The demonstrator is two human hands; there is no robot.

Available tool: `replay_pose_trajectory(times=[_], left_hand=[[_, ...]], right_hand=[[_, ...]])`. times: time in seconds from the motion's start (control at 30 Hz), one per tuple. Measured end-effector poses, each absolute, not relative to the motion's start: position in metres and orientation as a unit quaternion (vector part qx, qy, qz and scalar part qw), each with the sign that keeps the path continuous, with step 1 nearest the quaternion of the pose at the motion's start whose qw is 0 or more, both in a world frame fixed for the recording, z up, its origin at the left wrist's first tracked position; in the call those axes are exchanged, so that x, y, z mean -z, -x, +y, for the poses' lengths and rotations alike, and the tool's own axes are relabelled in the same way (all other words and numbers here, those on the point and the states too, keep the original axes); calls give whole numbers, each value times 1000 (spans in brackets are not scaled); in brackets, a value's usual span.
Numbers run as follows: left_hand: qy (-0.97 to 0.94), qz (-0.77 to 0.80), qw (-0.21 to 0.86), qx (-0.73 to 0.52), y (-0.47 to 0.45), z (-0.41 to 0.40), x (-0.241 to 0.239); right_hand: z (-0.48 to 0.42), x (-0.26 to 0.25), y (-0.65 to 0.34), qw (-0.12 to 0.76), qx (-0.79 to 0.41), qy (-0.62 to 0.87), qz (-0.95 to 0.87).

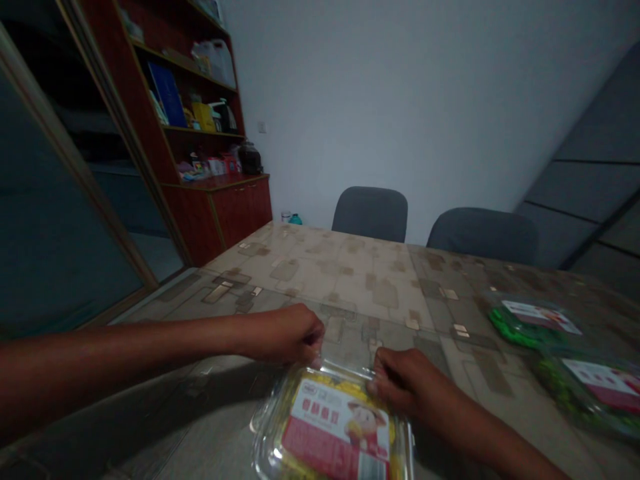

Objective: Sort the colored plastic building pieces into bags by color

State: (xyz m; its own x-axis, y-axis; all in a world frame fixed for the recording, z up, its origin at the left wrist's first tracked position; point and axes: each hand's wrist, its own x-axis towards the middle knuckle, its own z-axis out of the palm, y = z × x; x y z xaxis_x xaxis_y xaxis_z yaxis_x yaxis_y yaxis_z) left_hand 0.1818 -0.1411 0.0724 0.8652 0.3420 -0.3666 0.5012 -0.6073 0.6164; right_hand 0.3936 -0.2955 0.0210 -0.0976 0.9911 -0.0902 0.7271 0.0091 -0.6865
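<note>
A clear plastic food box (265, 443) with yellow contents lies on the table close to me, at the bottom of the head view. Its lid carries a white and red label (335, 430) with a cartoon figure. My left hand (290, 333) is closed, its fingertips pinching the far edge of the box near the left corner. At the far right corner, my right hand (405, 380) is also closed, with curled fingers on the rim. The near side of the box runs out of view.
Two more clear boxes, one with bright green contents (515, 328) and one with yellow-green contents (560, 393), stand on the right of the patterned table (350, 267). Two grey chairs (370, 210) are behind it. A red-brown cabinet (235, 213) stands at the back left.
</note>
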Motion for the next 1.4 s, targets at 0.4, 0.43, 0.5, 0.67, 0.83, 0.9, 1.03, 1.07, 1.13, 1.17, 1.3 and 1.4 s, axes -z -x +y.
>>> replay_pose_trajectory(times=[0.4,0.43,0.5,0.67,0.83,0.9,1.03,1.07,1.13,1.17,1.3,1.4], left_hand=[[-721,276,634,46,-171,-140,-68],[-706,277,650,33,-172,-140,-70],[-690,275,670,5,-171,-138,-74],[-684,303,655,-104,-147,-124,-83],[-609,380,674,-171,-107,-105,-75],[-569,404,682,-216,-91,-101,-67],[-510,420,694,-285,-63,-108,-49],[-509,414,696,-292,-58,-112,-44],[-525,395,693,-297,-48,-122,-37],[-538,387,688,-295,-45,-127,-35],[-581,385,666,-266,-33,-134,-36],[-588,412,635,-286,-15,-126,-45]], right_hand=[[-290,-10,-394,328,-374,581,-644],[-290,-9,-392,341,-374,582,-636],[-288,-7,-385,374,-357,589,-622],[-259,0,-353,466,-318,574,-594],[-213,12,-321,488,-331,557,-586],[-199,14,-313,493,-338,550,-584],[-184,15,-308,498,-367,535,-576],[-182,14,-308,497,-375,534,-573],[-178,13,-309,494,-389,533,-567],[-176,12,-309,491,-395,533,-565],[-170,2,-306,474,-409,531,-571],[-170,-6,-305,460,-400,531,-589]])
